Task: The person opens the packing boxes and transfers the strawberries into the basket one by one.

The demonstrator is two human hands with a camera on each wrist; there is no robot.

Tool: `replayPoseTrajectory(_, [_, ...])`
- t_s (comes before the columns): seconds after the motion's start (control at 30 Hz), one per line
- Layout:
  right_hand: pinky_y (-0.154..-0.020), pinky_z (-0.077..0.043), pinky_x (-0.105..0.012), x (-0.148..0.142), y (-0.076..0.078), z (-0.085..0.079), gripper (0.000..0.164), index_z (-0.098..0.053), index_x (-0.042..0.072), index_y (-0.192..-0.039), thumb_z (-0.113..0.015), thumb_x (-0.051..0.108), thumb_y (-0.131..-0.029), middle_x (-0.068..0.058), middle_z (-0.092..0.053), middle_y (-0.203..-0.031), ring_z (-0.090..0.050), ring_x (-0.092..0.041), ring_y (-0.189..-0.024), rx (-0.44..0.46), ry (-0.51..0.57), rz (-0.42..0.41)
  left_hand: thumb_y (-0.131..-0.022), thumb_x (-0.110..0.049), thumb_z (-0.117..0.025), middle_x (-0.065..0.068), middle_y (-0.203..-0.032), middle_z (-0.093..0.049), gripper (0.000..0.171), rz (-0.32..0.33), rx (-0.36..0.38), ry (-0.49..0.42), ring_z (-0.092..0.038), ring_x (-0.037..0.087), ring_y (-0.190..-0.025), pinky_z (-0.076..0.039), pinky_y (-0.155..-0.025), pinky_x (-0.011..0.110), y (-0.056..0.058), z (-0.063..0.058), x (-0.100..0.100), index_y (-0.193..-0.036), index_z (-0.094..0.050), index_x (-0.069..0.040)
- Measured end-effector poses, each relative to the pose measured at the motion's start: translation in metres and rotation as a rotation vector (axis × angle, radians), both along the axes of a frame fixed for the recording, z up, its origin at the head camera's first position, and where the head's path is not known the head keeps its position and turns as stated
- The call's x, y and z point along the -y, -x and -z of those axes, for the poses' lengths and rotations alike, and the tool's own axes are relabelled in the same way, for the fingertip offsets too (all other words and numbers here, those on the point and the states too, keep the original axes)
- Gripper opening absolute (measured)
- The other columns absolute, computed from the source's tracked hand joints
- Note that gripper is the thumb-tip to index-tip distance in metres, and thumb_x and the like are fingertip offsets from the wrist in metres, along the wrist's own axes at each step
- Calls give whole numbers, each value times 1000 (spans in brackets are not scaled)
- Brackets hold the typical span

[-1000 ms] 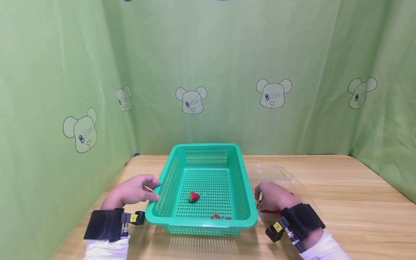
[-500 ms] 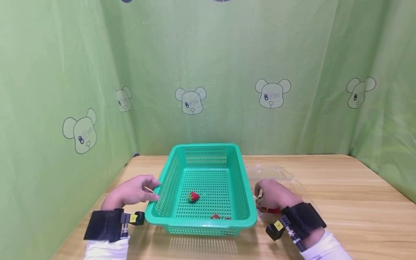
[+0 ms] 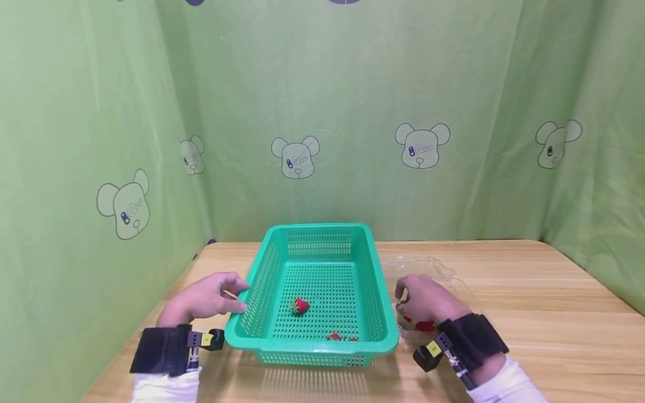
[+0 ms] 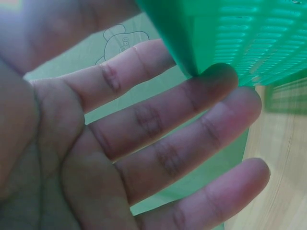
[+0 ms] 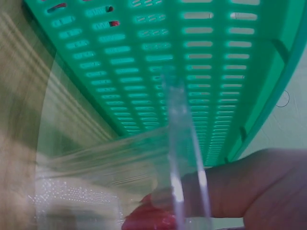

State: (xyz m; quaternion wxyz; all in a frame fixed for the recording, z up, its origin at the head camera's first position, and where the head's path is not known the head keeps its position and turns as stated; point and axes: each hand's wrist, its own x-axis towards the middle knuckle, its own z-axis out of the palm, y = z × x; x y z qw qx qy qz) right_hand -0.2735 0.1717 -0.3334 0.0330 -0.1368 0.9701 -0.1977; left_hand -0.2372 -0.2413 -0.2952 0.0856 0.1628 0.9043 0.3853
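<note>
A green perforated basket [image 3: 375, 280] stands mid-table with several strawberries inside. One strawberry [image 3: 300, 305] lies left of centre; another strawberry [image 3: 334, 336] shows at the near wall. My left hand [image 3: 214, 294] holds the basket's left rim, thumb and index finger on it; in the left wrist view the middle fingertip presses the outside below the rim. On the other side, my right hand [image 3: 428, 299] reaches into a clear plastic box [image 3: 418, 268]. Its thumb and fingers pinch a strawberry [image 5: 148, 218], partly hidden behind the box's clear wall.
More red strawberries [image 3: 425, 326] lie in the clear box under the right hand. The box sits close against the basket's right side. A wooden table [image 3: 549, 313] extends right, with a green curtain [image 3: 353, 184] behind and at the sides.
My right hand has risen slightly at the clear box, showing more of the red strawberries beneath it. My left hand and the basket have stayed in place.
</note>
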Motion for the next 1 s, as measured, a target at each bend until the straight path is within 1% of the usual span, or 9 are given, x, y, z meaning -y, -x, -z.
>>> replayPoseTrajectory(0.2, [-52, -51, -31, -1, 0, -2, 24, -63, 1, -101, -69, 7, -78, -8, -62, -78, -56, -19, -64, 2, 14, 2, -81, -13, -73, 22, -119, -59, 33, 0, 4, -9, -59, 38, -105, -56, -83, 48, 1, 1, 0, -107, -57, -1])
replayPoseTrajectory(0.5, [-51, -51, -30, -5, 1, -3, 22, -62, 1, -98, -71, 8, -79, -6, -63, -73, -57, -17, -62, -43, 56, -23, -81, -14, -73, 21, -118, -60, 36, 5, -7, 10, -59, 38, -105, -56, -84, 49, 2, 0, 0, -110, -57, -1])
replayPoseTrajectory(0.67, [-51, -51, -29, -4, 1, -4, 21, -62, 1, -98, -70, 7, -79, -4, -62, -68, -57, -16, -59, -32, 72, -10, -81, -14, -73, 21, -117, -60, 36, 11, 1, -2, -59, 38, -104, -56, -83, 48, 0, -1, 0, -110, -57, 0])
replayPoseTrajectory(1.0, [-49, -51, -29, -4, 1, -6, 21, -62, 0, -100, -69, 6, -80, -4, -63, -67, -57, -16, -58, -58, 84, -11, -81, -14, -73, 22, -119, -59, 34, 9, 2, -8, -59, 38, -105, -55, -84, 49, -1, 0, 0, -108, -57, -1])
